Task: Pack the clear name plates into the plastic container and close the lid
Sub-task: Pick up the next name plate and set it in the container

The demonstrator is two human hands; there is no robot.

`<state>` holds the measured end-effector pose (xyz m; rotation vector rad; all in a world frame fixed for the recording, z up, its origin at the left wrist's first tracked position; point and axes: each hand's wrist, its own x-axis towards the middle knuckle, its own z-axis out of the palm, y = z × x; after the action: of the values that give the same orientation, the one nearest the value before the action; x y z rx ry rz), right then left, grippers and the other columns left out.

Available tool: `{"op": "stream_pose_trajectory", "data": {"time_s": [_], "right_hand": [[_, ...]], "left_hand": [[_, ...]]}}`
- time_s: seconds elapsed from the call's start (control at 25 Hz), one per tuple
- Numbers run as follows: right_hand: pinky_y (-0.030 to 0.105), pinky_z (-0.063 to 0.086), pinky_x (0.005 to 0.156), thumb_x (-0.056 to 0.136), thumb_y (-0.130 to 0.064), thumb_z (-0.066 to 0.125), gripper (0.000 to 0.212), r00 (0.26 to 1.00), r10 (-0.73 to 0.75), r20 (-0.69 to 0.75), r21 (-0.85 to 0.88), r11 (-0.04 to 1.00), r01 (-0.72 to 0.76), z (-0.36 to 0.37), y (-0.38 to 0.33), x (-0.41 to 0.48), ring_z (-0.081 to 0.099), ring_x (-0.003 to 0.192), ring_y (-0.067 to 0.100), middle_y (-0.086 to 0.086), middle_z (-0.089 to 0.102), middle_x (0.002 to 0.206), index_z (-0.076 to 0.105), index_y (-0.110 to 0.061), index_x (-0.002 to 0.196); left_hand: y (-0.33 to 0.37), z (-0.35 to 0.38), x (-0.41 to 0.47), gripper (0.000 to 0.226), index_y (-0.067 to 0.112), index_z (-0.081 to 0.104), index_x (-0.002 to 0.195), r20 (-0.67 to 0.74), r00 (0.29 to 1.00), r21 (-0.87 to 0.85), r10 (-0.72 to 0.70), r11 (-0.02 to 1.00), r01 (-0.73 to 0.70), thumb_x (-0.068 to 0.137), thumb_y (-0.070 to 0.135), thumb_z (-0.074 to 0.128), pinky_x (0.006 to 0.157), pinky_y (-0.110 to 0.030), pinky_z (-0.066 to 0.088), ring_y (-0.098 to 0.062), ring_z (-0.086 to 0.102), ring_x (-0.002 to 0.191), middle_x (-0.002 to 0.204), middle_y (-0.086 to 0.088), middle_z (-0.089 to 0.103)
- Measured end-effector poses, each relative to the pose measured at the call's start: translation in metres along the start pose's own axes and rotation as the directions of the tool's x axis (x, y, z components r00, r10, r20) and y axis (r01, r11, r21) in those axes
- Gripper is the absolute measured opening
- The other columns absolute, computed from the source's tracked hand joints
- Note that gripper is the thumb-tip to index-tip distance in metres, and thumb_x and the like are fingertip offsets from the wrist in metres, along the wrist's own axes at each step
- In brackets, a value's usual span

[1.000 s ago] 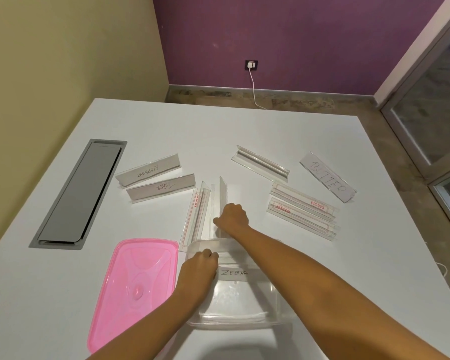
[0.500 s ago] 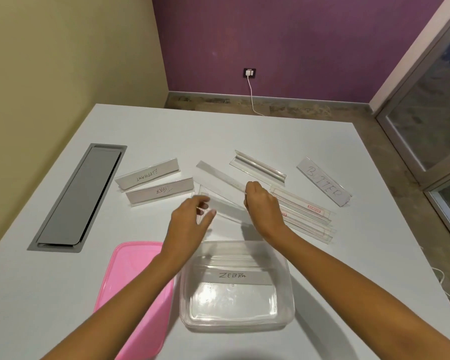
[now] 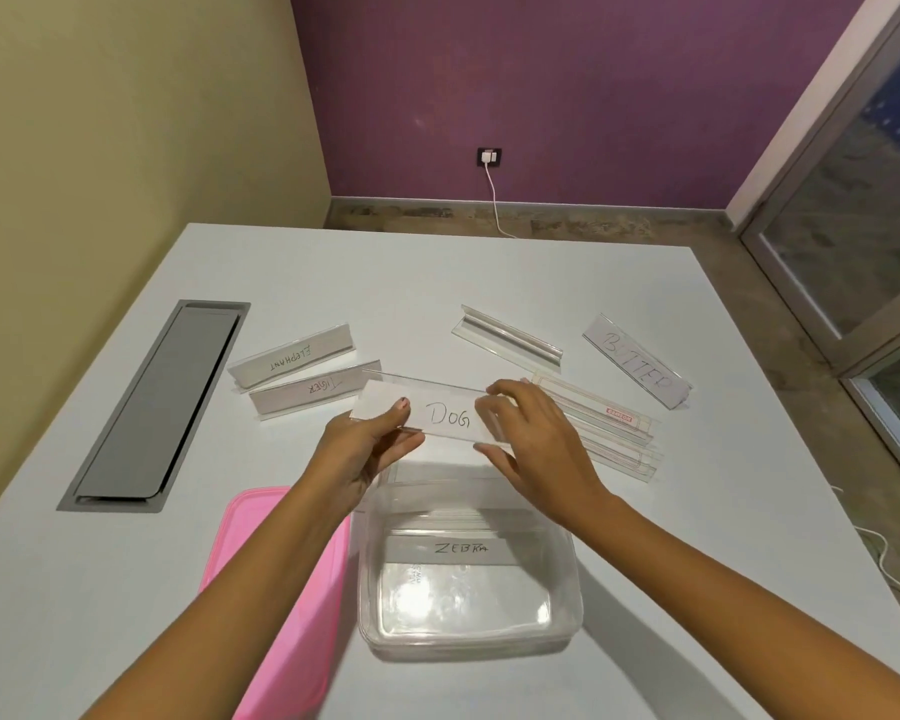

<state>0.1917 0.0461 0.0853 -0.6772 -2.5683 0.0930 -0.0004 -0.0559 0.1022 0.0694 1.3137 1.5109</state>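
Both hands hold a clear name plate marked DOG (image 3: 445,415) in the air just beyond the clear plastic container (image 3: 572,589). My left hand (image 3: 365,449) grips its left end and my right hand (image 3: 536,449) its right end. Inside the container lies a plate marked ZEBRA (image 3: 461,549). The pink lid (image 3: 276,579) lies flat to the container's left, partly under my left arm. Still on the table are plates marked ELEPHANT (image 3: 292,356), TIGER (image 3: 323,388) and BUTTER (image 3: 637,362), an unlabelled clear plate (image 3: 507,340), and a pair of clear plates (image 3: 614,433) to the right.
A grey cable hatch (image 3: 162,407) is set into the white table (image 3: 437,272) at the left. A yellow wall runs along the left side, with a purple wall and a plugged-in charger (image 3: 488,157) behind. A white cable (image 3: 884,558) hangs off the right edge.
The DOG plate has been lifted off the table and turned so its label faces me. Both hands moved from the container rim to the plate's ends.
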Motion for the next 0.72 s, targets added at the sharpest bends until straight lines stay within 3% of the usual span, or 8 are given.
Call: {"op": "stream_pose_trajectory", "data": {"time_s": [0.16,0.24,0.32,0.36,0.44,0.52,0.6,0.72], "right_hand": [[0.034,0.046,0.094,0.073,-0.050,0.072,0.081,0.931,0.130,0.341,0.092,0.981,-0.170,-0.017,0.004,-0.008,0.049,0.121,0.017,-0.004,0.048,0.136,0.032,-0.027,0.140],[0.033,0.047,0.088,0.073,-0.050,0.070,0.081,0.874,0.133,0.467,0.135,0.966,-0.219,-0.017,0.006,-0.013,0.051,0.117,0.013,-0.011,0.051,0.131,0.027,-0.035,0.140],[0.030,0.046,0.082,0.075,-0.047,0.069,0.073,0.839,0.110,0.533,0.161,0.960,-0.228,-0.014,0.005,-0.021,0.052,0.113,0.011,-0.013,0.054,0.123,0.032,-0.037,0.136],[0.028,0.044,0.080,0.075,-0.046,0.069,0.068,0.831,0.098,0.547,0.166,0.961,-0.222,-0.012,0.005,-0.025,0.052,0.111,0.011,-0.012,0.053,0.121,0.035,-0.036,0.133],[0.026,0.041,0.078,0.076,-0.043,0.069,0.063,0.816,0.086,0.572,0.175,0.959,-0.224,-0.007,0.007,-0.033,0.053,0.108,0.010,-0.011,0.053,0.120,0.039,-0.034,0.131],[0.026,0.042,0.077,0.074,-0.042,0.071,0.062,0.780,0.081,0.620,0.203,0.944,-0.260,-0.004,0.010,-0.040,0.054,0.105,0.009,-0.011,0.053,0.118,0.041,-0.034,0.128],[0.026,0.043,0.078,0.072,-0.041,0.072,0.062,0.740,0.069,0.670,0.212,0.936,-0.280,-0.002,0.014,-0.047,0.052,0.100,0.006,-0.011,0.053,0.116,0.042,-0.034,0.125],[0.028,0.043,0.080,0.071,-0.041,0.073,0.062,0.708,0.073,0.702,0.160,0.953,-0.257,0.004,0.018,-0.056,0.053,0.101,0.008,-0.011,0.053,0.118,0.043,-0.033,0.124]], "left_hand": [[-0.012,-0.013,-0.011,0.015,-0.006,0.064,0.089,0.118,0.992,0.071,-0.035,0.997,0.027,0.081,0.006,0.068,0.059,-0.021,0.060,-0.018,0.072,0.067,0.074,-0.011,0.075],[-0.019,-0.021,-0.017,0.028,-0.007,0.065,0.095,0.163,0.984,0.107,-0.071,0.993,0.054,0.074,0.010,0.071,0.063,-0.021,0.060,-0.019,0.073,0.073,0.081,-0.014,0.076],[-0.027,-0.028,-0.022,0.038,-0.002,0.066,0.102,0.144,0.990,0.310,-0.015,0.950,-0.031,0.070,0.017,0.076,0.066,-0.021,0.060,-0.019,0.073,0.077,0.084,-0.010,0.077],[-0.032,-0.031,-0.023,0.039,0.005,0.067,0.103,0.109,0.990,0.517,0.086,0.846,-0.130,0.070,0.021,0.079,0.067,-0.022,0.058,-0.017,0.072,0.079,0.086,-0.004,0.077],[-0.041,-0.036,-0.029,0.050,0.018,0.061,0.111,0.102,0.930,0.826,0.353,0.491,-0.277,0.067,0.026,0.084,0.077,-0.022,0.048,-0.012,0.063,0.090,0.102,0.009,0.066],[-0.051,-0.041,-0.033,0.078,0.020,0.045,0.127,0.222,0.838,0.899,0.499,0.228,-0.374,0.061,0.024,0.088,0.095,-0.027,0.037,-0.010,0.045,0.109,0.119,0.010,0.046],[-0.057,-0.048,-0.033,0.089,0.021,0.041,0.133,0.373,0.781,0.888,0.500,0.051,-0.457,0.058,0.027,0.088,0.102,-0.033,0.032,-0.014,0.039,0.118,0.128,0.006,0.044],[-0.065,-0.056,-0.035,0.079,0.022,0.049,0.131,0.495,0.765,0.857,0.413,-0.088,-0.507,0.061,0.030,0.086,0.105,-0.032,0.028,-0.018,0.046,0.121,0.130,0.004,0.054]]}}
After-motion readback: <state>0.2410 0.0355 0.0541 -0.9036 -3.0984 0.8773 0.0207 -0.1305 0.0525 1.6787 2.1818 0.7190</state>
